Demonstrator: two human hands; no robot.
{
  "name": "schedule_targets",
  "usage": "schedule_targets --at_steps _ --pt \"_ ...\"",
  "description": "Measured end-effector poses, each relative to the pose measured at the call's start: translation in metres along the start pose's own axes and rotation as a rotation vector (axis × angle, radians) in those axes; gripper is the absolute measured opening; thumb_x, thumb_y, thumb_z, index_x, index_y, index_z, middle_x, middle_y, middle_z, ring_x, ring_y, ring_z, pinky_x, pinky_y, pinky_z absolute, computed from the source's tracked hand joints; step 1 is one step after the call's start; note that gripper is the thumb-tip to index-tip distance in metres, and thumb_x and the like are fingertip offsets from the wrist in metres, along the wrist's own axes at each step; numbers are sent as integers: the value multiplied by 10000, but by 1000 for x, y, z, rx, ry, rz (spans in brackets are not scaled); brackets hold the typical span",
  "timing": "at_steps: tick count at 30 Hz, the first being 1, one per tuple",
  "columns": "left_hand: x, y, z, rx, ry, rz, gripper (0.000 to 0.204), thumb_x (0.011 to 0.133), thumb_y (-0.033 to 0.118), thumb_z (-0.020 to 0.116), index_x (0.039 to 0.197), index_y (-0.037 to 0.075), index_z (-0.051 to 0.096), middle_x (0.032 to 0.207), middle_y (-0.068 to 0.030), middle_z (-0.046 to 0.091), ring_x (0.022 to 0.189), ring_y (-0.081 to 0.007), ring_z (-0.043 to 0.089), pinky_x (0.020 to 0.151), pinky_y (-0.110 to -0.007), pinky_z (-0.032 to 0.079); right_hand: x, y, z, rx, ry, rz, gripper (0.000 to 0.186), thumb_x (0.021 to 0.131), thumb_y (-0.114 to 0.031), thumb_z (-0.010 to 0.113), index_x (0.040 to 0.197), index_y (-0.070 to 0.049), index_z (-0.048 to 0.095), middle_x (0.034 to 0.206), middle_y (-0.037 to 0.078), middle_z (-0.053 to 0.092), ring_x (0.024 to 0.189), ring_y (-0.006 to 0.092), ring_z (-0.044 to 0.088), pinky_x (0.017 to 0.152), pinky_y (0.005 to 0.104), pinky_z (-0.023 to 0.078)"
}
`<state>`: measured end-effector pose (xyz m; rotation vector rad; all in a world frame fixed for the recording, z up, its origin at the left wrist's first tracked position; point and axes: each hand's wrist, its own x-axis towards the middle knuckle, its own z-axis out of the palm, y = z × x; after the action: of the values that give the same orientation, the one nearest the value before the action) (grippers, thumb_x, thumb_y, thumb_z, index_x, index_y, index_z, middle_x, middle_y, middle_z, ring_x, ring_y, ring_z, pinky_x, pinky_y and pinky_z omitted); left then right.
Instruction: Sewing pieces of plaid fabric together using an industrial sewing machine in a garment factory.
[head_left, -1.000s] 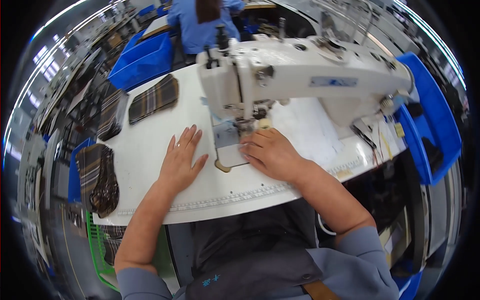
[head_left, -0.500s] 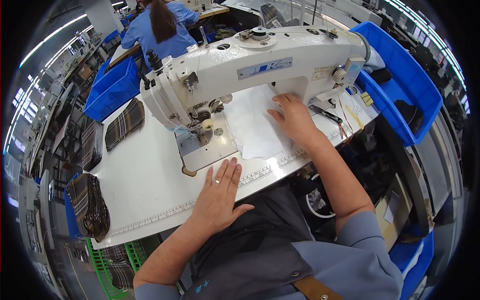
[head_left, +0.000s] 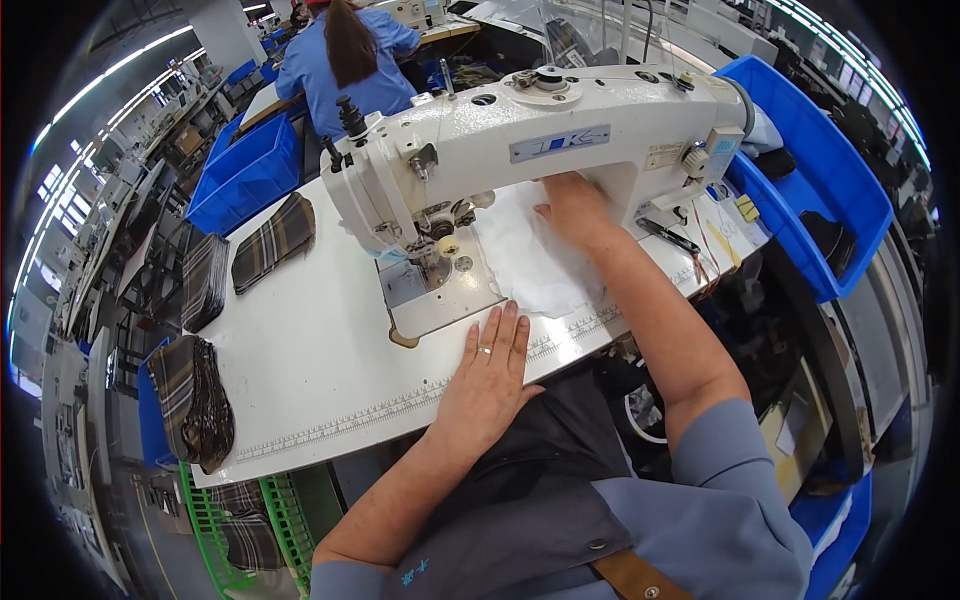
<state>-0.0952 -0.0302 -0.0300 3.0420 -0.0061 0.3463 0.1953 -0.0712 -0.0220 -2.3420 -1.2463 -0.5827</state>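
White surface (head_left: 290,370) spans mid-frame, carrying a sewing machine (head_left: 470,130); white cloth (head_left: 535,265) lies just right of centre, partly beneath it. Left hand (head_left: 485,385): flat, fingers nearly together, beside the cloth's near corner. Right hand (head_left: 582,215): fingertips hidden, grip indeterminable. Uneven pulling could crease the cloth. Versus earlier, the right hand sits deeper under the machine.

Cloth (head_left: 528,255) and sewing machine (head_left: 480,125) are showing white; fabric stack (head_left: 275,243) is showing brown-black plaid, pale lines; bin (head_left: 245,178) is showing blue, basket (head_left: 204,525) green.
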Motion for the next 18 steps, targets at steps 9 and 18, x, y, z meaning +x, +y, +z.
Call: schedule_targets --at_steps 9,18 --pt "-6 -1 4 -125 110 -1 900 906 503 694 1528 -44 340 1537 -289 392 1450 -419 383 1203 -531 303 -54 -34 -101 516 6 80 263 892 32 632 1142 -26 685 1064 139 701 814 233 678 713 314 529" --pt "-14 -23 3 -1024 405 -175 1033 816 492 830 1526 -40 301 1525 -238 413 1452 -379 389 1225 -475 264 -88 -68 -164 1224 -250 -75 321 850 102 558 1123 27 708 1127 102 661 946 159 614 827 275 457"
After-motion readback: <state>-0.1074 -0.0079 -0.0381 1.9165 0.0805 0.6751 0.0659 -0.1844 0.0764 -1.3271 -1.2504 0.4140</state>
